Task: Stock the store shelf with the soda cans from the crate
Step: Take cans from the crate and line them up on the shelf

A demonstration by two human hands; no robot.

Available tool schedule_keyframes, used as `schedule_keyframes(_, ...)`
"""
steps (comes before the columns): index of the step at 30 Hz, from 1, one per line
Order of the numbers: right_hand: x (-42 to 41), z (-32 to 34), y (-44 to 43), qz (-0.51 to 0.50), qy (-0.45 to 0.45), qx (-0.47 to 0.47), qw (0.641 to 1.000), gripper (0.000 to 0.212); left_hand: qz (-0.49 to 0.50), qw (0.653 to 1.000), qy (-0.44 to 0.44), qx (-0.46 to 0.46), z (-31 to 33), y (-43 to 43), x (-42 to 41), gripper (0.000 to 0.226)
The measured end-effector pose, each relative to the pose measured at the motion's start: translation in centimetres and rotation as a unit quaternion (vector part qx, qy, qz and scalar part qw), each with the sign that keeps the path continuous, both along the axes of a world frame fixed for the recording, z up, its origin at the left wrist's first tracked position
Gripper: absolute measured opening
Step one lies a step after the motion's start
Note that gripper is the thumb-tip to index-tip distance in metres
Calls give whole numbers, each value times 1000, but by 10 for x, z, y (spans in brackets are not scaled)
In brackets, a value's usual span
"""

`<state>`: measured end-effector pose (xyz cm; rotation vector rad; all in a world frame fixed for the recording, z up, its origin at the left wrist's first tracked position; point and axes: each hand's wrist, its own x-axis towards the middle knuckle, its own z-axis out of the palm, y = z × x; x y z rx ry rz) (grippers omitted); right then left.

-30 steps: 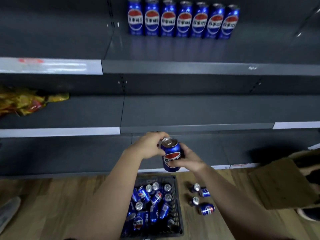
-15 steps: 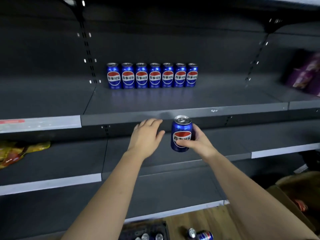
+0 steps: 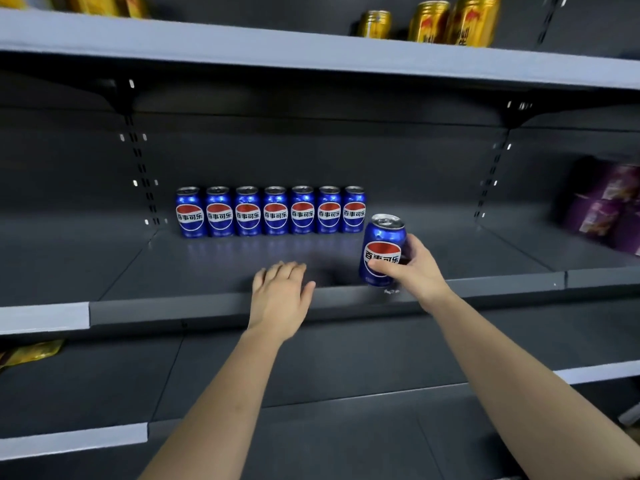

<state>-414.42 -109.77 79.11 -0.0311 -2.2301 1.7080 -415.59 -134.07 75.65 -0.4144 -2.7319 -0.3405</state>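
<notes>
Nearest, two grey lower shelves [image 3: 311, 358] run under both bare forearms, and a yellow packet [image 3: 31, 351] lies at the left edge of the higher one. The left hand [image 3: 280, 299] is spread flat, palm down, fingers straight and together over the front lip of the middle shelf [image 3: 173, 308], grasping nothing. Just to its right, the right hand [image 3: 420, 271] grips an upright blue soda can [image 3: 382, 244], thumb across the front and fingers round the back. The can's base is at the shelf's front lip; whether it touches the board is hard to tell. Its label shows a red, white and blue globe with 百事可乐 on the white band.

Against the back wall stands a row of seven cans [image 3: 275, 211] with the same label, side by side, all facing out. The held can is forward of the row's right end. Open board lies before the row and runs right to blurred purple packages [image 3: 609, 209]. On the upper shelf [image 3: 242, 46] stand gold cans [image 3: 450, 20] with red print.
</notes>
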Motion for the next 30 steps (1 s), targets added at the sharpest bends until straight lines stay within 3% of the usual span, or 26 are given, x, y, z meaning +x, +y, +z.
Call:
schedule_keyframes(10,-48,-16,50,-77,-40,32,996,56,35,999,3,-11,4,54,-37,49)
schedule_keyframes(16,-78,-13,65,-86,-40,88,992,77,47,999,-4,3,0,70,-55,49)
schedule_keyframes(22,-111,-14,71,-103,-39,137,984,69,74,997,5,12,-12,69,-64,56)
schedule_keyframes(25,-123,-18,68,-98,-44,80,991,68,87,996,17,5,-13,69,-65,76)
schedule_keyframes(30,-146,-22,63,-119,-59,20,991,69,97,995,27,-1,-17,69,-68,78)
